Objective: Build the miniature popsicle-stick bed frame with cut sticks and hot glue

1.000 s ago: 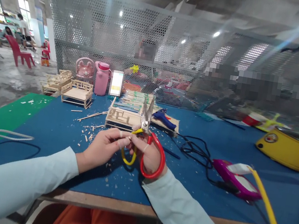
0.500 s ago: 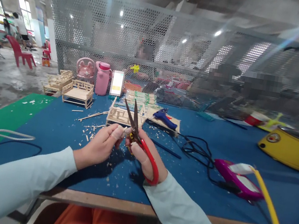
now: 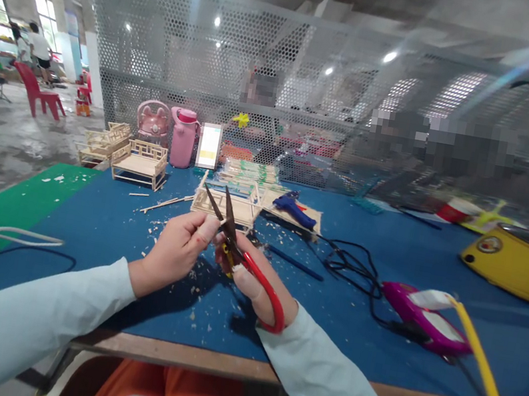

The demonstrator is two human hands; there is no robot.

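Note:
My right hand [image 3: 256, 278] grips red-handled scissors [image 3: 230, 226], whose dark blades stand apart and point up and left. Pinched in my left hand [image 3: 180, 245] is a small pale wooden stick [image 3: 222, 221], its tip beside the blades; most of it is hidden by the fingers. Covers wrap some fingertips on both hands. Just beyond the hands sits a partly built miniature wooden frame [image 3: 207, 203]. Stick scraps [image 3: 158, 229] lie scattered around on the blue table mat [image 3: 101, 231].
Finished miniature wooden benches [image 3: 141, 165] stand at the back left near a pink bottle [image 3: 183, 140]. A blue glue gun [image 3: 296, 209] rests behind my right hand, its black cord running to a purple power strip [image 3: 427, 320]. A yellow pot [image 3: 519, 268] is far right, before a perforated metal screen [image 3: 179, 42].
The scissors have dropped a little and tilted left, with their blades now beside the stick tip. My left hand has turned slightly and still pinches the stick.

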